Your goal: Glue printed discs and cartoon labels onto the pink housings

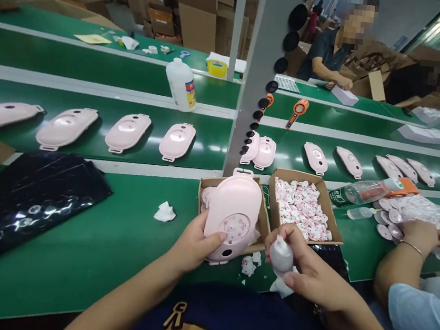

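Note:
My left hand (195, 241) grips a pink plastic lid (221, 202) by its side, thumb lying on its face near a round patterned disc (235, 228). The lid is tilted up above a cardboard box (264, 228) that it partly hides. In my right hand (304, 264) is a small, whitish squeeze bottle (281, 255), its narrow tip pointing up, with my fingers wrapped round it. Just beyond that hand stands an open carton (336, 241) of small white-and-pink animal-shaped pieces (298, 206). Crumpled tissue and a loose piece (248, 266) lie below the lid.
Pink lids (177, 141) are spaced along the green belt (205, 153) ahead. A black plastic bag (41, 203) lies left, a tissue (165, 212) nearer. A grey post (249, 83) rises in front. At right are a clear bottle (368, 191) and a co-worker's hand (418, 235).

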The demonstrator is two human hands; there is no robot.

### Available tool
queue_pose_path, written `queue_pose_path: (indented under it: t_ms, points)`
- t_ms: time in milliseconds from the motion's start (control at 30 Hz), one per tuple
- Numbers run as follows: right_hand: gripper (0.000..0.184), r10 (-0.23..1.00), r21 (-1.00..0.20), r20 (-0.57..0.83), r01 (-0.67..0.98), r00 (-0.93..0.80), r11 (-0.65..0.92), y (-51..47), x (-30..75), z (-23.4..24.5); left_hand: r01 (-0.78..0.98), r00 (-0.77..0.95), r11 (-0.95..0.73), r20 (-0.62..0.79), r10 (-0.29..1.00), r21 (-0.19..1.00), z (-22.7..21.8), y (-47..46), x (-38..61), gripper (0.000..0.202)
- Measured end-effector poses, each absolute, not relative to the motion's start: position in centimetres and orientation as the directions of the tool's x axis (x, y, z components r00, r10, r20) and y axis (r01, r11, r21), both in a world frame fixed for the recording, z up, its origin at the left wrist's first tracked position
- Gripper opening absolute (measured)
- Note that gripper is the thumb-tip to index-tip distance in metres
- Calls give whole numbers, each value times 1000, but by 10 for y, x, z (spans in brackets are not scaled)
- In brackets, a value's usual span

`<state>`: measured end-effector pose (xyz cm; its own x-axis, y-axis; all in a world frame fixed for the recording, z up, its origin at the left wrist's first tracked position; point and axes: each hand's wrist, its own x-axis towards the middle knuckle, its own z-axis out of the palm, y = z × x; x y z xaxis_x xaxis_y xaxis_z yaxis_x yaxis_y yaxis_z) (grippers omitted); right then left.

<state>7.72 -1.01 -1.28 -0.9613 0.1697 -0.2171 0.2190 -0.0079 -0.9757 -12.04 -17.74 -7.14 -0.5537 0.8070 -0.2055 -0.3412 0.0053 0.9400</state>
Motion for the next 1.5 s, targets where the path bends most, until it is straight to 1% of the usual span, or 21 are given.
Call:
queue_pose_path:
  t_ms: [67, 100, 133, 200, 267, 300, 367, 433, 500, 567, 633, 800, 1100, 1333, 1500]
  points:
    - [35, 118, -962, -208, 225, -971, 155, -10, 80, -3, -331, -550, 3, -196, 812, 944, -68, -178, -119, 55]
    - [34, 116, -946, -199, 221, -973, 238, -11, 80, 1, -317, -555, 3, -188, 810, 948, -66, -179, -119, 55]
    - [36, 134, -925, -161, 197, -978, 325, -12, 79, 4, -296, -563, 7, -180, 807, 955, -64, -180, -119, 54]
    - [44, 177, -860, -7, 97, -984, 502, -17, 75, 9, -246, -577, 21, -164, 801, 969, -62, -182, -119, 49]
    - [50, 174, -759, 183, -26, -967, 650, -20, 71, 12, -198, -589, 24, -139, 796, 980, -61, -184, -119, 46]
    - [52, 158, -699, 251, -65, -955, 712, -22, 69, 13, -178, -589, 19, -122, 799, 984, -61, -186, -119, 45]
    - [55, 133, -579, 314, -79, -940, 811, -24, 68, 16, -135, -582, 4, -83, 809, 991, -60, -188, -118, 42]
    - [54, 128, -478, 337, -53, -933, 877, -25, 67, 20, -89, -561, -8, -43, 827, 996, -57, -190, -117, 38]
    - [48, 144, -428, 348, -20, -926, 904, -27, 67, 24, -62, -546, -34, -5, 838, 998, -53, -191, -116, 35]
    - [40, 155, -416, 357, -8, -921, 909, -28, 67, 28, -66, -533, -66, 21, 846, 996, -49, -192, -114, 33]
    - [35, 139, -414, 369, -29, -919, 910, -30, 67, 31, -71, -534, -76, 27, 845, 995, -48, -193, -113, 30]
    - [38, 103, -414, 394, -77, -913, 907, -31, 69, 36, -45, -560, -62, 26, 828, 997, -49, -197, -112, 25]
    - [39, 84, -378, 405, -83, -911, 922, -31, 74, 40, -48, -539, -99, 58, 840, 994, -41, -195, -112, 31]
    - [41, 67, -359, 401, -89, -914, 929, -31, 74, 41, -9, -534, -71, 55, 844, 997, -42, -197, -111, 32]
    - [45, 76, -362, 388, -76, -918, 929, -30, 78, 41, -49, -548, -87, 46, 835, 995, -40, -196, -109, 32]
